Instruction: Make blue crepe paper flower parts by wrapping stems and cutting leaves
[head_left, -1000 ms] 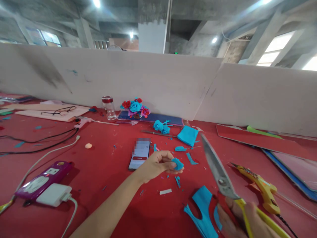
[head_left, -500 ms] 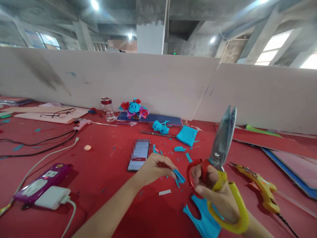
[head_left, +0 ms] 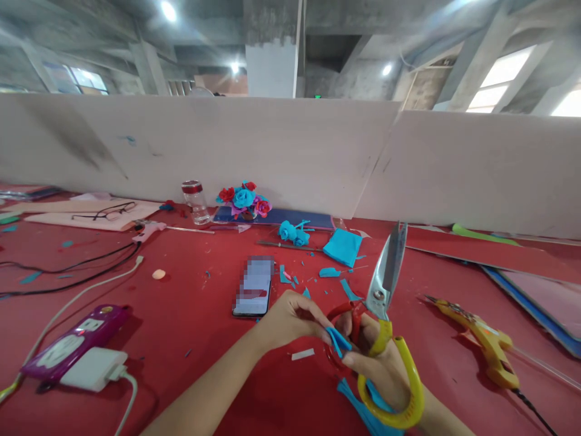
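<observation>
Holding, right hand (head_left: 385, 367): the scissors (head_left: 380, 295) are grasped in it, the red loop by the fingers, the yellow loop beside the wrist; the blades are pointed up and away, nearly together.
Cut blue sheet (head_left: 356, 406): partly hidden by the right hand, it is laid on the red table (head_left: 249, 387).
Pinching, left hand (head_left: 288, 321): the folded blue piece (head_left: 338, 342) is gripped at the fingertips, between the two hands; the right thumb is placed at its lower end — whether contact is made cannot be told.
Power strip (head_left: 109, 315): purple, set at the left, with a white adapter (head_left: 97, 366) beside it.
White strip (head_left: 302, 354): laid flat just below the left hand.
Yellow glue gun (head_left: 490, 345): rested on its side, to the right of the scissors.
Phone (head_left: 254, 287): laid face up beyond the left wrist, its screen blurred.
Blue scraps (head_left: 329, 272): strewn beyond the hands.
Blue square (head_left: 344, 247): laid flat, near the blue roses (head_left: 294, 232).
Flower arrangement (head_left: 244, 198): red, blue and purple blooms are gathered near the partition (head_left: 227, 139) — a lidded bottle (head_left: 197, 206) is stood to its left.
Pillar (head_left: 270, 66): seen behind the partition.
</observation>
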Motion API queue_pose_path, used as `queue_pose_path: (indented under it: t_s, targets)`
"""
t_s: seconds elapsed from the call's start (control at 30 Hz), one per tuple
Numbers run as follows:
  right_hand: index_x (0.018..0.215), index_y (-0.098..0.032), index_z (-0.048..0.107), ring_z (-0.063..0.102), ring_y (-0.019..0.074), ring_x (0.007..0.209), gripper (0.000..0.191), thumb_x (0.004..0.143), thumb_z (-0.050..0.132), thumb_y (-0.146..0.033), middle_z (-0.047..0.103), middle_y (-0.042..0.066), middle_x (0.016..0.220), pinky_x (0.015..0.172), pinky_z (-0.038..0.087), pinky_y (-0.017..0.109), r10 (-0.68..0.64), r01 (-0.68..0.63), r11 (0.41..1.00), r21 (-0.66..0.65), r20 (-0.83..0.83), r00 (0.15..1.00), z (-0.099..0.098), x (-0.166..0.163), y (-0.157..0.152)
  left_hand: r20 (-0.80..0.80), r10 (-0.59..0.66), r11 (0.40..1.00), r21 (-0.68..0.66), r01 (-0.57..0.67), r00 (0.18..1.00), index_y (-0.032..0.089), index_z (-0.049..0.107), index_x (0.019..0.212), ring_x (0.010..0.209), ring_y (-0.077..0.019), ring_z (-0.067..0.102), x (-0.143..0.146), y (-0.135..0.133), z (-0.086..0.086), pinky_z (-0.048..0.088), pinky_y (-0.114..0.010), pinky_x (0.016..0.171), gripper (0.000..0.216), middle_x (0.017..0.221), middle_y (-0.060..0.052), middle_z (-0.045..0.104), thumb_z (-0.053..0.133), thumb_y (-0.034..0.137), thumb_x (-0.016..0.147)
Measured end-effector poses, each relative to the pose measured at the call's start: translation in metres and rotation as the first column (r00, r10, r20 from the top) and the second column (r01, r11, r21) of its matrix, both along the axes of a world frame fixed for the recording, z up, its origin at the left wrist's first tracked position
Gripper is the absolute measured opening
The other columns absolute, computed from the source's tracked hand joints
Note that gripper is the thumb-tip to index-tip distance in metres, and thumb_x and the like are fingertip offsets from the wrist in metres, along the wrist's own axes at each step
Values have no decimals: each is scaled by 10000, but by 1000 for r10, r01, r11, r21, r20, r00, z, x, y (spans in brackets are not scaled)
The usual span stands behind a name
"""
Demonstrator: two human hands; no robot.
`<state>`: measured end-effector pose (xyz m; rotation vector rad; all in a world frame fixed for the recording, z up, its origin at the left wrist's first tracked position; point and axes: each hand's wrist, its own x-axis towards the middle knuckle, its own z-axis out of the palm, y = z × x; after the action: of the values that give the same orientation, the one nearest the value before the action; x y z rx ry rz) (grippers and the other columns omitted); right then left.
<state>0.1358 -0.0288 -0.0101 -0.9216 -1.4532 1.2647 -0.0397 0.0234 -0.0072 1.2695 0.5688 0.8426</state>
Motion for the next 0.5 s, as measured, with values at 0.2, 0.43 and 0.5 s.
queue_pose_path:
  t_s: [0.2,0.43,0.5]
  targets:
    - [752,-228,457,428,147,633,280,697,683,-384,460,-25,703,573,382,264,43,-44,999,25,10,999,-6,1,-1,129,-70,997,-18,73,989,156,726,651,599,-139,675,1,2,-5,531,-205,590,83,645,-17,721,778,144,588]
    - [779,-230,483,425,136,643,276,708,684,-404,459,-34,709,560,368,241,77,-77,997,1,-43,996,-7,3,-2,71,-46,998,36,44,996,156,733,665,592,-140,676,-1,0,0,529,-195,577,71,628,-18,717,759,118,611]
    - [764,-223,484,420,130,623,265,726,670,-408,466,-35,696,570,374,244,46,-45,999,28,-24,999,-6,3,-1,44,-29,999,44,27,999,156,733,659,599,-150,680,-1,0,-1,529,-201,575,60,627,-23,717,758,127,613]
